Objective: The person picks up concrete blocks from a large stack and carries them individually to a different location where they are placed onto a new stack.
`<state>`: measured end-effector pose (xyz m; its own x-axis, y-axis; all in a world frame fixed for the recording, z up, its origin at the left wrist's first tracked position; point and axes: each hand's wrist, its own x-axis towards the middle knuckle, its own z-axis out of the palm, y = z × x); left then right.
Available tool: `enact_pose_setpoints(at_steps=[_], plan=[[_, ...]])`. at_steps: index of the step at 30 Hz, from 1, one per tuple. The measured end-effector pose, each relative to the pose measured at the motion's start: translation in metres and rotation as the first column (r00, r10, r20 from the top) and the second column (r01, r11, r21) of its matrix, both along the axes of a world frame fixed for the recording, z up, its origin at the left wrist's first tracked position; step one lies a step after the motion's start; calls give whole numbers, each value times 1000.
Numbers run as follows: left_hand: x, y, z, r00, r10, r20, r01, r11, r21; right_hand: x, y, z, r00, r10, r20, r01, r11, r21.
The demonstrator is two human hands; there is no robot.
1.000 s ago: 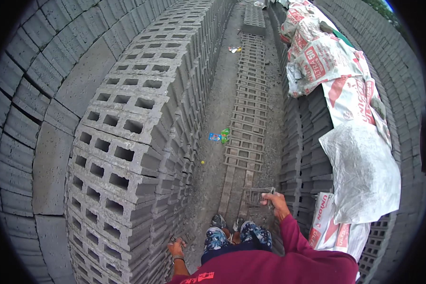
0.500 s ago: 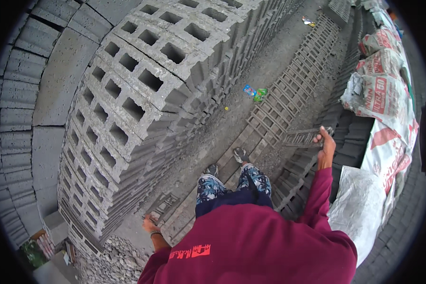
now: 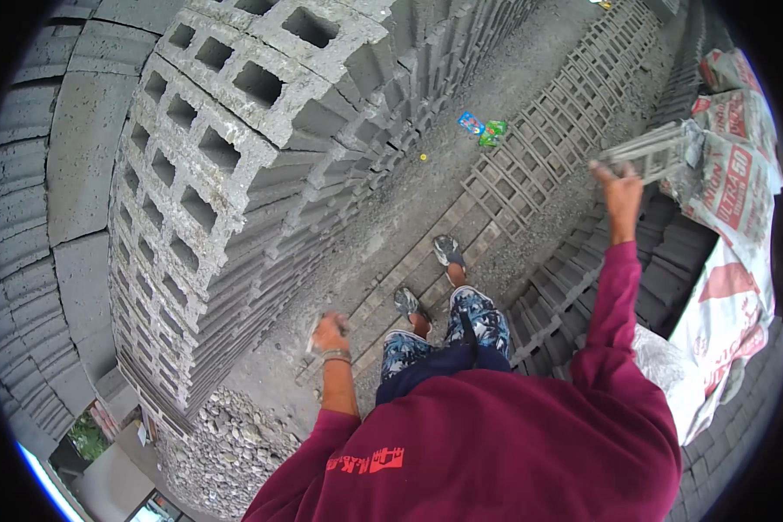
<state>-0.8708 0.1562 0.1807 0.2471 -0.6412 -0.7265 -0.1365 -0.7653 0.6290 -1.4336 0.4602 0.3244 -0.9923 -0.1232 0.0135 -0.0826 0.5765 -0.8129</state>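
Gripping a grey slatted frame (image 3: 648, 146) with the right hand (image 3: 619, 187) – fingers and thumb clamped on its near end, arm stretched out ahead and to the right. Frame is off the ground; its far end overlaps the printed sacks (image 3: 729, 178) in view (contact or just in front, can't tell). Left hand (image 3: 329, 332) is low on the other side, near the foot of the tall hollow-block stack (image 3: 322, 174), fingers curled – motion blur and a grey patch at the fingertips, so can't tell if it's clamped on anything. Hands well apart. Band (image 3: 336, 355) on the left wrist. Ground between the stacks: row of similar frames (image 3: 539, 148) running away ahead, two long planks (image 3: 391, 291) at its near end, shoes (image 3: 448, 250) beside or on them. Blue packet (image 3: 471, 123) and green packet (image 3: 493, 132) lie just left of the row, small yellow bit (image 3: 424, 157) nearby. Lower block stack (image 3: 548, 322) under the right arm, sacks lying on top. Gravel (image 3: 226, 444) at lower left, past the near end of the tall stack.
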Motion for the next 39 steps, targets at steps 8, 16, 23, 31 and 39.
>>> enact_pose_setpoints(at_steps=[8, 16, 23, 31, 39], plan=[[-228, 43, 26, 808, -106, -579, 168, 984, 54, 205, -64, -96, 507, 560, 655, -342, 828, -444], [62, -29, 36, 961, -42, -272, 12, 994, -110, 13, 31, 1, 782, 116, 612, 86, 953, -291], [217, -54, 107, 978, 199, -58, -208, 953, -221, -88, 85, 83, 941, 46, 336, -69, 996, 55], [5, 14, 17, 997, 64, 44, -57, 988, -141, -3, -28, -59, 985, 158, 73, -173, 911, 374], [-183, 16, 40, 886, -328, -328, 337, 941, -31, 226, -83, -113, 317, 595, 739, -278, 803, -527]])
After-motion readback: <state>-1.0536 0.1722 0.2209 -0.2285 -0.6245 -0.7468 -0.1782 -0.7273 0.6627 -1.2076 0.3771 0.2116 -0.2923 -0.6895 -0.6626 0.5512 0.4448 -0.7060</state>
